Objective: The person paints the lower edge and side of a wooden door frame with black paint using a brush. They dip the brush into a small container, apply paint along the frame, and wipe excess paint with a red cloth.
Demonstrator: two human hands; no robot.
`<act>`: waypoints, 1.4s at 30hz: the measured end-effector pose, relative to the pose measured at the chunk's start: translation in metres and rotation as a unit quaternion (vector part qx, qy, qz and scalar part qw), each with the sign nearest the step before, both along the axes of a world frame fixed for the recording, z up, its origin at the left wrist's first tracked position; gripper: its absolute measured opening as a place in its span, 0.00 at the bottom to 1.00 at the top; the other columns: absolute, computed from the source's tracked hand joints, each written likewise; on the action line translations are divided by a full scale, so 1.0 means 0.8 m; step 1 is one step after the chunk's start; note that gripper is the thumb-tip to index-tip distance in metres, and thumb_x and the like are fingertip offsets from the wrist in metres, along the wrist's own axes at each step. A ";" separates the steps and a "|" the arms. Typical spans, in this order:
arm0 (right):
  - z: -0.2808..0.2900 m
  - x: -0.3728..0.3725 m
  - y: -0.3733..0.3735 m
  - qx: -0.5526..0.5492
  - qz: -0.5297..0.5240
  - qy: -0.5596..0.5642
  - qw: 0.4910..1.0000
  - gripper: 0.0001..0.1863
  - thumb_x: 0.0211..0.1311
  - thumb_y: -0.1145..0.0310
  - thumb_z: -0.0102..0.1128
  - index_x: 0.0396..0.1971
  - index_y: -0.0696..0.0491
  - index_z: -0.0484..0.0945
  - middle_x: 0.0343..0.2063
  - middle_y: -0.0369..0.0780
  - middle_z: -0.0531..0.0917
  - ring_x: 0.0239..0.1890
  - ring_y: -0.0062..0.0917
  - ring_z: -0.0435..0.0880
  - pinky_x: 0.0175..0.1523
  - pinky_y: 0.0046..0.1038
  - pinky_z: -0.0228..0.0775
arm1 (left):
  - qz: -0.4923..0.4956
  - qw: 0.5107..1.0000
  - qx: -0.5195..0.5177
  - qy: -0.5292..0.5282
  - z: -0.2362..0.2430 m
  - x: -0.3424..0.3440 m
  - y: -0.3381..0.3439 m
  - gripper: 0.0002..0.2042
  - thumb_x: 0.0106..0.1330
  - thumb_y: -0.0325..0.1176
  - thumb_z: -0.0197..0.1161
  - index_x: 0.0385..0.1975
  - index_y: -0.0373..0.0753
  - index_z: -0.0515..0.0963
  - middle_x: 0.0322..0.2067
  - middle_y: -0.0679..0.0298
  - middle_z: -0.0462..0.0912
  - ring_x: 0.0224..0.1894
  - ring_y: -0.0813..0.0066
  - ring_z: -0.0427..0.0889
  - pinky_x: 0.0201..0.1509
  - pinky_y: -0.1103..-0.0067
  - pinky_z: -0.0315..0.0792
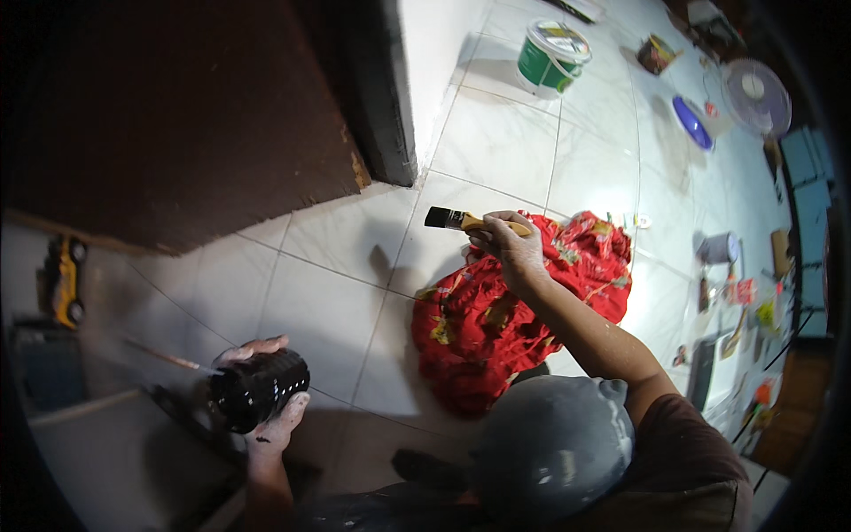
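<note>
My left hand is wrapped round a black ribbed container at the lower left. Dark smudges and pale dust mark its skin. My right hand grips a paintbrush by its yellowish wooden handle. The brush's dark bristles point left, above the floor tiles and close to the corner of the door frame. Under my right forearm lies a crumpled red patterned cloth on the floor. A rounded grey shape, possibly my knee, covers part of the view at the lower middle.
A brown door with a chipped lower edge stands at the upper left, beside a dark frame. A green-and-white bucket is further off. A yellow toy vehicle sits at far left. A fan, purple basin and scattered items lie right.
</note>
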State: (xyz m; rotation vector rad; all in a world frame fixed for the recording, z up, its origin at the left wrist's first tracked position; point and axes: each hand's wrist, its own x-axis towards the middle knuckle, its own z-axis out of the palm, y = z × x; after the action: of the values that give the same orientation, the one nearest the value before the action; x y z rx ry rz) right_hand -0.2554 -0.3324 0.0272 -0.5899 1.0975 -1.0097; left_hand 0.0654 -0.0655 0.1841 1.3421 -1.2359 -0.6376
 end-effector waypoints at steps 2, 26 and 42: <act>-0.011 0.007 -0.004 0.006 -0.027 -0.011 1.000 0.11 0.73 0.70 0.68 0.45 0.64 0.82 0.42 0.50 0.90 0.40 0.34 0.94 0.40 0.28 0.90 | -0.001 1.000 0.011 -0.001 0.027 -0.002 -0.016 0.42 0.59 0.38 0.83 0.68 0.41 0.62 0.56 0.52 0.78 0.62 0.53 0.78 0.71 0.54 0.73; -0.106 0.166 -0.031 -0.034 -0.181 -0.034 0.982 0.15 0.79 0.66 0.63 0.55 0.61 0.85 0.42 0.42 0.89 0.43 0.21 0.85 0.51 0.26 0.78 | 0.098 0.991 0.062 -0.061 0.058 -0.010 -0.051 0.47 0.62 0.45 0.81 0.77 0.45 0.58 0.66 0.59 0.75 0.73 0.47 0.72 0.83 0.51 0.62; -0.092 0.172 -0.024 -0.057 -0.139 0.018 0.988 0.16 0.79 0.67 0.62 0.58 0.61 0.83 0.45 0.44 0.89 0.48 0.25 0.85 0.56 0.28 0.77 | 0.074 0.993 0.070 -0.063 0.034 0.007 -0.070 0.47 0.61 0.45 0.82 0.77 0.47 0.58 0.66 0.61 0.74 0.74 0.49 0.71 0.82 0.53 0.62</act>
State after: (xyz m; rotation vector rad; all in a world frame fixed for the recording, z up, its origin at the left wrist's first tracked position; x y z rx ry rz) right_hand -0.1180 -0.3513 -0.0468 -0.5581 1.1800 -1.3149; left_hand 0.0710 -0.1215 0.2113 1.5957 -1.1966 -0.5504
